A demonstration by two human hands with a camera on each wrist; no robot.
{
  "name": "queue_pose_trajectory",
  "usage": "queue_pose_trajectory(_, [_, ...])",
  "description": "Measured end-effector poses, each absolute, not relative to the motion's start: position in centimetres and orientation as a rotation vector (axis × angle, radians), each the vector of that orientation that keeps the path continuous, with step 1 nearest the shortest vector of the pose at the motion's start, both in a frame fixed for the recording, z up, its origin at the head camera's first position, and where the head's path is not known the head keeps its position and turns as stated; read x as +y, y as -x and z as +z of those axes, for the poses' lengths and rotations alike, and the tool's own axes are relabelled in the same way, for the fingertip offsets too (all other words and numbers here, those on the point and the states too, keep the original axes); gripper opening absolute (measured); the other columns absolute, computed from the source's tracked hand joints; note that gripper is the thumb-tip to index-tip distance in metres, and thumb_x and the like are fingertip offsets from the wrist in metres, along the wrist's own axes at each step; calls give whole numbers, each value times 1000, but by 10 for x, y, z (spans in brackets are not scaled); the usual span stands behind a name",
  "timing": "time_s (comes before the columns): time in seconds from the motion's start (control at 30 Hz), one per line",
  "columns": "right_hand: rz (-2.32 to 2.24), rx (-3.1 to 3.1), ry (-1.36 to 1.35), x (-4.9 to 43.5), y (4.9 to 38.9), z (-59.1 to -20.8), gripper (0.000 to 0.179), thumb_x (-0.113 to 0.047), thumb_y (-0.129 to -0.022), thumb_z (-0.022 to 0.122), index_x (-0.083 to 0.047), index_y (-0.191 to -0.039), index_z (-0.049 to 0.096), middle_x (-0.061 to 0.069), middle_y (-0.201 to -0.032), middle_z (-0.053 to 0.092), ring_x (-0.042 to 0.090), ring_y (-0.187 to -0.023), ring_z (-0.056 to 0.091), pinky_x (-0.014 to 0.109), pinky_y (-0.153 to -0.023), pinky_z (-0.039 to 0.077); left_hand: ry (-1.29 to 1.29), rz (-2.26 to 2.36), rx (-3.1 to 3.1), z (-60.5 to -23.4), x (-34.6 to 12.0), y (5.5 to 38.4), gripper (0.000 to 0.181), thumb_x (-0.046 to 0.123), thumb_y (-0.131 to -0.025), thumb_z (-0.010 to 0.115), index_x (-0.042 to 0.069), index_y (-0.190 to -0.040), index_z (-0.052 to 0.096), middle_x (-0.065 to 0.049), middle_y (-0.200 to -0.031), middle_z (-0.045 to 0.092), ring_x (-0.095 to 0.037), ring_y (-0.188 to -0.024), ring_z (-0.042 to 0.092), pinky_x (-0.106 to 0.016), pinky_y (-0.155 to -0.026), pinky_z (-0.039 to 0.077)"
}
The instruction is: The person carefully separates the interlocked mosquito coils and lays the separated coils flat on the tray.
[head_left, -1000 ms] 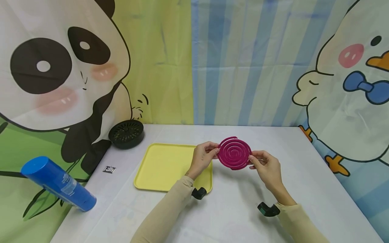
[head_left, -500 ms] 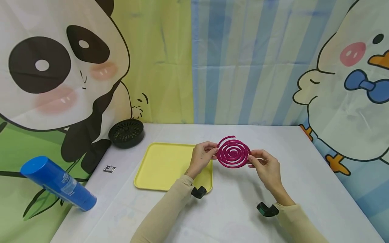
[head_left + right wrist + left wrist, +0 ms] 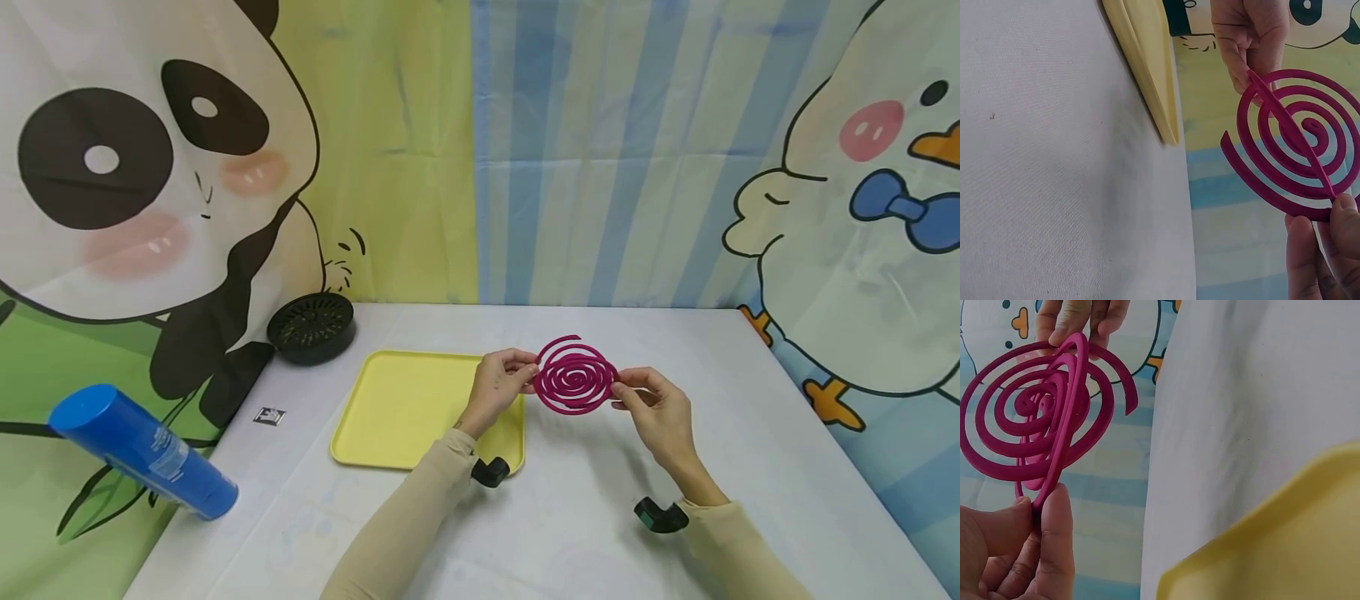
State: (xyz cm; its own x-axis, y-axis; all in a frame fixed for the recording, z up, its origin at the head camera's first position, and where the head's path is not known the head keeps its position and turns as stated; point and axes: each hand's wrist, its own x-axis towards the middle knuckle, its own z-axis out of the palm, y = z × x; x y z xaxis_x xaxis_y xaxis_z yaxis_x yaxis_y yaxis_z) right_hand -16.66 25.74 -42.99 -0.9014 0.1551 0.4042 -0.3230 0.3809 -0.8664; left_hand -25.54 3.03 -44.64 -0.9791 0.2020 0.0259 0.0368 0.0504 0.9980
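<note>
Now, from the head, mosquito coils (image 3: 576, 379): two magenta spirals, interleaved, held up above the white table (image 3: 570, 525), to the right of the yellow tray (image 3: 405, 408).
Left hand (image 3: 497, 387): beside and partly over the tray's right edge; thumb and fingers pinch the coils' left edge, parted only by what they hold.
Right hand (image 3: 660, 412): farther right of the tray; thumb and curled fingers pinch the opposite edge.
Black coil holder (image 3: 311, 329): round, slotted on top, behind the tray's left corner.
Blue capped can (image 3: 146, 454): well left of the tray.
Small metal piece (image 3: 269, 417): on the table, between can and tray.
Panda backdrop (image 3: 97, 158): behind and left of the tray.
Left wrist, mosquito coils: crossing at an angle, one nearly edge-on, well apart from the tray; left thumb and fingertip clamp the edge-on one.
Right wrist, mosquito coils: one spiral faces the camera, its free tail pointing towards the tray's side; right thumb and fingertips nip its rim.
</note>
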Motion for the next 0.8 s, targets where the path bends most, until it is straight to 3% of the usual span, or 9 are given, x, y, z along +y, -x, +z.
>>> queue_pose_trajectory(0.23, [1523, -2230, -169, 257, 167, -430, 13, 6, -93, 67, 8, -106, 67, 22, -102, 70, 7, -80, 74, 27, -71, 62, -235, 2062, 2185, -446, 30, 256, 12, 6, -96, 69, 4, -106, 74, -10, -92, 72, -14, -74, 72, -38, -76, 64])
queue_pose_trajectory(0.5, [1457, -2287, -141, 255, 165, -427, 17, 2, -94, 68, 8, -109, 67, 21, -101, 72, 19, -77, 75, 27, -68, 62, -269, 2080, 2177, -444, 29, 255, 13, 6, -96, 68, 4, -108, 73, -10, -95, 72, -15, -79, 72, -33, -74, 64])
queue_pose_trajectory(0.67, [1478, -2303, -103, 254, 166, -426, 18, 0, -94, 69, 9, -110, 66, 23, -102, 72, 22, -76, 75, 26, -68, 62, -305, 2111, 2175, -445, 28, 256, 14, 5, -95, 69, 6, -108, 73, -9, -95, 72, -15, -80, 72, -41, -80, 63])
queue_pose_trajectory(0.8, [1516, -2288, -102, 263, 175, -443, 21, -7, -94, 71, 5, -111, 68, 22, -101, 73, 14, -75, 75, 23, -69, 61, -325, 2128, 2179, -445, 27, 256, 14, 5, -95, 69, 7, -108, 73, -9, -96, 73, -15, -80, 73, -45, -82, 62])
